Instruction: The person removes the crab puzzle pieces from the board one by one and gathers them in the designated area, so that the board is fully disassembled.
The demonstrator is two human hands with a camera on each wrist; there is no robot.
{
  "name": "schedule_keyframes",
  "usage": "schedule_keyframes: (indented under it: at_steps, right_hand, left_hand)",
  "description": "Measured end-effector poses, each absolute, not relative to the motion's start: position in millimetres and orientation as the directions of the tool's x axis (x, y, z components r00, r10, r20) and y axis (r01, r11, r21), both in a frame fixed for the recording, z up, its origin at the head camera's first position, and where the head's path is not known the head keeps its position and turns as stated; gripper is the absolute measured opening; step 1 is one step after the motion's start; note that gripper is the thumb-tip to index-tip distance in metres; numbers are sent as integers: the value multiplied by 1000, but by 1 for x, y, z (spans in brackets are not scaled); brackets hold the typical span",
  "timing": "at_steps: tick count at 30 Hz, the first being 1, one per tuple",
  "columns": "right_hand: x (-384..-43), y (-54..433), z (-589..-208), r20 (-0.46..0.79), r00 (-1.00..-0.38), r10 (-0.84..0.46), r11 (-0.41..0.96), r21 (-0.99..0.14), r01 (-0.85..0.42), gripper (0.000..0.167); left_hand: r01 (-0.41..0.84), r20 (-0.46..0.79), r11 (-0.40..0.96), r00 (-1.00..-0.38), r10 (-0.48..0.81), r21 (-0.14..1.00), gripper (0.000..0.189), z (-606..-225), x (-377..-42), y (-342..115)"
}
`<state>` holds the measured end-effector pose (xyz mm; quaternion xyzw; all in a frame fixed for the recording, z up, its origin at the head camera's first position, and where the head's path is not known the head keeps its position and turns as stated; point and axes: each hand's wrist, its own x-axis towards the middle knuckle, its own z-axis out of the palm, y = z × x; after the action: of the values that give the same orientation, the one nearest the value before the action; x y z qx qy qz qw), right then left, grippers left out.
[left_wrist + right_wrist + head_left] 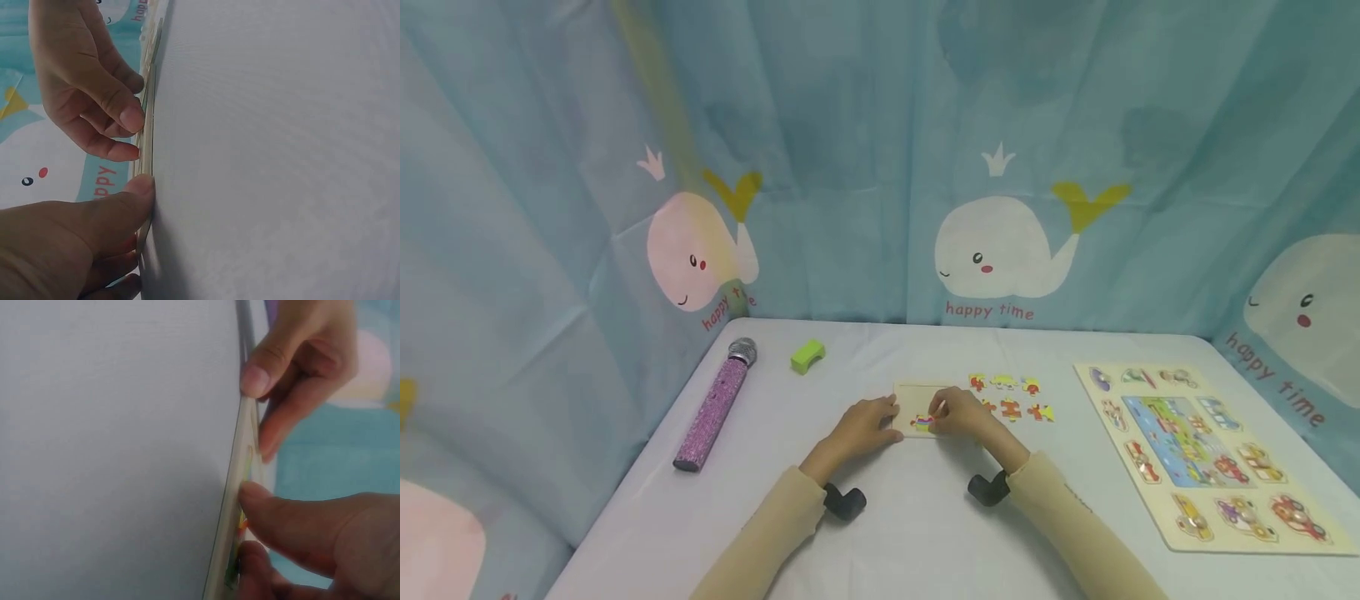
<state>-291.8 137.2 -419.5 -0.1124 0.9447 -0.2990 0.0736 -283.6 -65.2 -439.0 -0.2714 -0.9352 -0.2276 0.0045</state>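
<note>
A small wooden puzzle tray [913,395] lies flat on the white table, with joined-looking colourful jigsaw pieces [921,422] in its lower part. My left hand [862,427] holds the tray by its left edge, thumb at the near corner and fingers farther up. Over the tray's right part, my right hand [964,413] pinches a jigsaw piece, mostly hidden by the fingers. The right wrist view shows thumb and fingertips low against the tray [232,506], with a bit of colour between them. Several loose jigsaw pieces [1011,408] lie in two rows just right of the tray.
A large peg puzzle board [1157,508] with vehicle and other shapes lies at the right. On the left are a glittery pink microphone [715,412] and a green arch block [807,356]. A blue whale-print curtain [850,233] hangs behind the table.
</note>
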Motion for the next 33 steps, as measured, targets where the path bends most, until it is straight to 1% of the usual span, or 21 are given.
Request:
schedule_keyframes:
  at_steps: [5, 11, 14, 16, 21, 24, 28, 33]
  right_hand:
    - [-287, 135, -420, -39, -962, -269, 795, -573, -198, 14]
    - [-284, 133, -420, -47, -956, -291, 810, -543, -220, 15]
    - [-284, 132, -421, -42, -954, -297, 821, -522, -233, 16]
    - [-284, 133, -422, -38, -955, -295, 817, -528, -231, 18]
    - [-285, 136, -425, 4, -966, -260, 802, -556, -218, 20]
    - [-285, 140, -427, 27, -970, -240, 782, -586, -210, 14]
    - [-289, 148, -429, 50, -965, -256, 711, -666, -224, 5]
    - [-294, 162, -428, 63, -953, -297, 654, -714, -251, 5]
  left_hand:
    - [512, 137, 754, -852, 504, 412, 48, -439, -282, -65]
    - [493, 129, 757, -863, 489, 428, 47, -440, -281, -65]
    - [502, 134, 756, -858, 495, 421, 46, -441, -282, -64]
    - [507, 139, 755, -856, 498, 417, 46, -442, -282, -64]
    - [499, 134, 760, -860, 492, 416, 47, -439, -282, -63]
    - [495, 134, 762, -863, 487, 417, 48, -438, -282, -63]
    - [501, 138, 763, -860, 491, 409, 48, -437, -282, -63]
    - [498, 132, 761, -861, 491, 416, 49, -436, -280, -63]
